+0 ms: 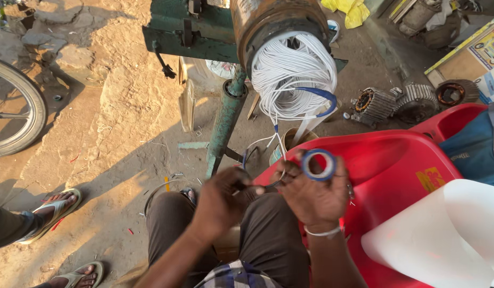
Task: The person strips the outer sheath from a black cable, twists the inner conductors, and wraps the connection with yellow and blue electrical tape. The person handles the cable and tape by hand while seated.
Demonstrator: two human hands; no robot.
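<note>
Ground (114,106) sandy dirt | right hand (316,194) clamped on tape roll (318,164) | left hand (223,200) pinching wire (273,184)

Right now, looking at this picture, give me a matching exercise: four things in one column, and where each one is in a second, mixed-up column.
Things:
1. tape roll
2. white wire coil
3. wheel
4. sandalled feet

Places:
A. far left edge
B. bottom left, on the ground
C. in the right hand
D. hanging from the rusty drum

Pairs: 1-C, 2-D, 3-A, 4-B
</note>
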